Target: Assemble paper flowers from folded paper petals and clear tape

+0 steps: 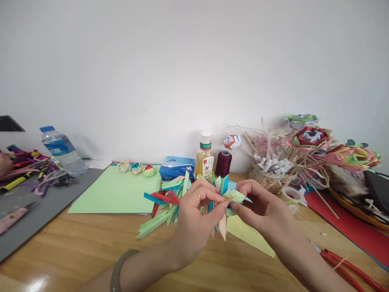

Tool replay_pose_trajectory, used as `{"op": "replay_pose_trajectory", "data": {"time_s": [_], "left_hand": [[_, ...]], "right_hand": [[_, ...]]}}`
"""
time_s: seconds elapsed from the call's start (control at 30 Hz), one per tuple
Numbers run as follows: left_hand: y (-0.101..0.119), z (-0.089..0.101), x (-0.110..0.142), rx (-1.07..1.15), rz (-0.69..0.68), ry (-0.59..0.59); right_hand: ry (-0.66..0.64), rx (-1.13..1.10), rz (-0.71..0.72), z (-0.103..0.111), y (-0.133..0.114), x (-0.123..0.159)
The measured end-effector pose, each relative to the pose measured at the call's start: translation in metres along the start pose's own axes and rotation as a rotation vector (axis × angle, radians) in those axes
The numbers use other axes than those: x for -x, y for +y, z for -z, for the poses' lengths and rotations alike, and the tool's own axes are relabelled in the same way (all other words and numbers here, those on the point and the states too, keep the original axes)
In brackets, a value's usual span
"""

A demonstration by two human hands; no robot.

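Note:
My left hand (pixel 197 219), with a ring and a bangle, is closed in a pinch on a thin wooden stick (pixel 231 198). The stick's tip lies across a light green folded paper piece (pixel 236 195). Thumb and fingers of my right hand (pixel 261 207) pinch that paper piece from the other side. Behind and below both hands, a pile of folded paper strips (pixel 164 217) in green, blue, red and pink spreads over the table; my hands hide part of it. A yellow paper sheet (pixel 251 237) lies under my right hand.
Scissors with red handles (pixel 346 263) lie at right, near a tape roll (pixel 293 195) and a basket of paper flowers (pixel 270 178). Behind stand a tissue pack (pixel 177 167), a bottle (pixel 206 156) and a thread spool (pixel 224 164). A water bottle (pixel 62 148) leans at left, near a person's hand (pixel 4 165).

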State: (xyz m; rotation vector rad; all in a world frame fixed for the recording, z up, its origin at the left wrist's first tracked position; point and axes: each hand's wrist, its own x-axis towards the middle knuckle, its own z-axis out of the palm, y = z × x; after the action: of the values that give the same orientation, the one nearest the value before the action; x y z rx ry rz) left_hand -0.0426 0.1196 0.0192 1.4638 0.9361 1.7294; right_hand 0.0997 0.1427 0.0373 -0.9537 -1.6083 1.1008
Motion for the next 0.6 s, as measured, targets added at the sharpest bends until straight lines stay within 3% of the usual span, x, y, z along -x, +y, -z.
{"op": "replay_pose_trajectory", "data": {"time_s": [0.13,0.23,0.33,0.43,0.6], "left_hand": [[-0.001,0.000,-0.004,0.088,0.089,0.015],[-0.002,0.002,-0.009,0.254,0.195,-0.006],[0.000,0.004,-0.015,0.465,0.349,-0.064],[0.001,0.005,-0.017,0.577,0.530,-0.145],[-0.003,0.004,-0.017,0.597,0.510,-0.196]], "right_hand": [[-0.049,0.084,-0.035,0.007,-0.009,-0.002],[0.004,0.164,0.005,0.014,-0.013,-0.004],[0.091,0.217,0.104,0.019,-0.012,-0.005],[0.072,0.311,0.273,0.019,-0.010,-0.002],[-0.039,0.565,0.375,0.018,-0.009,0.004]]}}
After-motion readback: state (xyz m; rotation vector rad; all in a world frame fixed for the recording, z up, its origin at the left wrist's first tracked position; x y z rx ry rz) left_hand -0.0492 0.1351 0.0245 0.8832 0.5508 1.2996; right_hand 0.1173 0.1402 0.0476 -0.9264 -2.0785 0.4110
